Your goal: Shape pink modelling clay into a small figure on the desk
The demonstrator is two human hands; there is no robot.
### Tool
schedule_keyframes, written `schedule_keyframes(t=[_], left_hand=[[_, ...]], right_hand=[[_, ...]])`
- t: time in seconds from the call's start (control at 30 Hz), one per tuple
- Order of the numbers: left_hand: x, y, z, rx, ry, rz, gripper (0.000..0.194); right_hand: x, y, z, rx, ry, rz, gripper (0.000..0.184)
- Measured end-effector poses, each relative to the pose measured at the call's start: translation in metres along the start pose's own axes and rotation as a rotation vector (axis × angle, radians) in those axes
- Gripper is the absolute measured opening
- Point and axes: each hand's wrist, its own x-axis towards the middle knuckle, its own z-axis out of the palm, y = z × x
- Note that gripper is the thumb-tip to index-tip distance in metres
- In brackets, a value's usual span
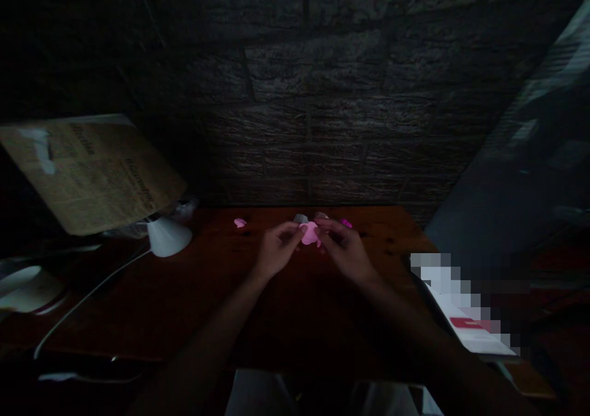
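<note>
Both my hands meet over the far part of a dark wooden table (pixel 276 317). My left hand (pixel 275 248) and my right hand (pixel 343 247) pinch a small pink paper piece (pixel 310 233) between their fingertips, left on its left edge, right on its right. A small pink scrap (pixel 239 222) lies on the table to the left of the hands. Another darker pink scrap (pixel 346 223) lies just behind my right hand. A pale small thing (pixel 300 218) sits behind the held piece; I cannot make it out.
A white desk lamp (pixel 168 236) with a thin curved arm stands at the left, under a leaning newspaper sheet (pixel 92 170). A brick-pattern wall (pixel 313 96) backs the table. Papers, partly pixelated (pixel 465 324), lie at the right edge. The scene is very dim.
</note>
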Motion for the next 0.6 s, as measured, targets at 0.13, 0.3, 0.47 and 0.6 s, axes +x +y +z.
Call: schedule_keyframes(t=[0.13,0.3,0.47,0.6], left_hand=[[0.0001,-0.0003,0.0016,0.01,-0.019,-0.003,0.033],[-0.0008,-0.0017,0.0033,0.048,-0.043,0.018,0.032],[-0.0001,-0.0039,0.0028,0.042,-0.052,0.013,0.028],[0.0017,-0.0047,0.0,0.051,-0.016,0.033,0.028]], right_hand=[[0.0009,0.0023,0.0001,0.016,-0.046,0.001,0.032],[0.0009,0.0025,-0.0023,-0.053,-0.023,-0.025,0.027],[0.0016,0.0023,-0.0047,-0.115,-0.004,-0.076,0.028],[0.0014,0.0011,-0.0042,-0.161,-0.114,-0.04,0.028]])
